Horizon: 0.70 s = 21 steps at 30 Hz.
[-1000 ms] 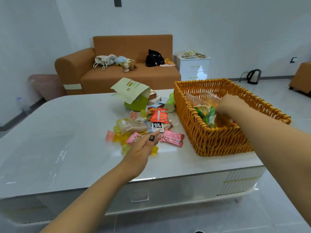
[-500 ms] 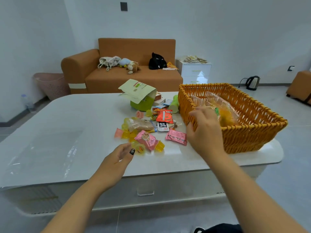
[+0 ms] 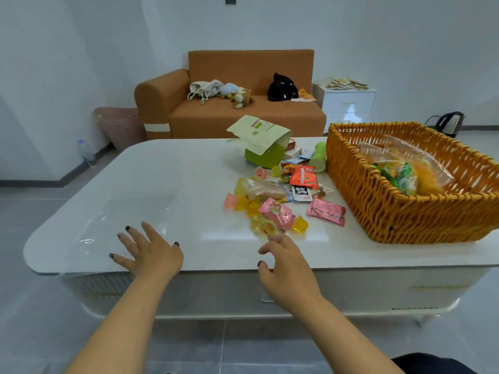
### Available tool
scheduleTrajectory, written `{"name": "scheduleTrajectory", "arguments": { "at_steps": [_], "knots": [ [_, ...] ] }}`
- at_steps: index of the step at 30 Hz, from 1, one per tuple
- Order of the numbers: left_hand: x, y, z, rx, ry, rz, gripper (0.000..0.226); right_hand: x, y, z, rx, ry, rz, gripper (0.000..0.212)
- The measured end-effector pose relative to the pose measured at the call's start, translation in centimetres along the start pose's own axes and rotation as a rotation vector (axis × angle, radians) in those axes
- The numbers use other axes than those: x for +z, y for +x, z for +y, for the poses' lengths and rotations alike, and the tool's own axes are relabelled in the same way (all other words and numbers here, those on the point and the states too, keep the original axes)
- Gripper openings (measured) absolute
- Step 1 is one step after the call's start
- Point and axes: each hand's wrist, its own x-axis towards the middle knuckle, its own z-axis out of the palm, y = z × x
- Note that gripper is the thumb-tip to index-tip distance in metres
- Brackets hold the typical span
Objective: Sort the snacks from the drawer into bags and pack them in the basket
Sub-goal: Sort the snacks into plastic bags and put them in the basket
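snack wrappers [image 3: 303,176] printed, no text legible

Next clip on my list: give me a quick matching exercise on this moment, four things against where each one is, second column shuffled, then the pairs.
Things:
1. Filled clear bag
2. Kettle
3. Black bag
4. Empty clear bag

Places:
A. on the sofa
B. flat on the table, by the left hand
C. inside the basket
D. on the floor by the wall

Pairs: 1-C, 2-D, 3-A, 4-B
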Motion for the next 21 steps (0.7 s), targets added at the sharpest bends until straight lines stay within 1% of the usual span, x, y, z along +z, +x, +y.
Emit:
{"name": "scheduleTrajectory", "arguments": {
  "at_steps": [2,3,4,6,8,9,10,11,13,16,21],
  "knots": [
    [0.4,0.2,-0.9,-0.039,0.071,-0.103,0.071,-0.5,0.0,-0.5,-0.017,-0.002,-0.034,0.025],
    [0.6,0.2,-1.2,-0.042,0.097,-0.135,0.065,-0.8,0.1,-0.7,-0.025,0.007,-0.042,0.025],
    [0.8,0.2,-1.4,-0.018,0.127,-0.134,0.061,-1.2,0.1,-0.8,-0.033,0.012,-0.053,0.024],
    [1.1,0.1,-1.8,0.094,0.181,-0.046,0.049,-1.8,0.2,-0.8,-0.049,0.006,-0.072,0.024],
    [1.0,-0.2,-2.3,0.235,0.162,0.053,0.027,-2.4,0.6,-0.8,-0.052,0.014,-0.083,0.023],
    [0.9,-0.5,-2.5,0.281,0.164,0.074,0.019,-2.7,1.0,-0.9,-0.048,0.024,-0.091,0.022],
    [0.8,-0.9,-2.6,0.299,0.173,0.086,0.016,-2.9,1.4,-0.9,-0.042,0.03,-0.103,0.022],
    [0.5,-1.3,-2.7,0.298,0.166,0.099,0.02,-3.0,1.7,-0.8,-0.031,0.032,-0.117,0.021],
    [0.3,-1.8,-2.9,0.279,0.081,0.119,0.029,-3.4,2.0,-0.4,0.002,0.038,-0.136,0.02],
    [-0.3,-2.4,-2.9,0.233,-0.195,0.158,0.036,-4.1,1.8,0.6,0.05,0.026,-0.15,0.02],
    [-2.6,-3.6,-0.9,0.24,-0.575,0.293,0.033,-5.4,1.7,1.8,0.089,0.039,-0.151,0.021]
  ]
}}
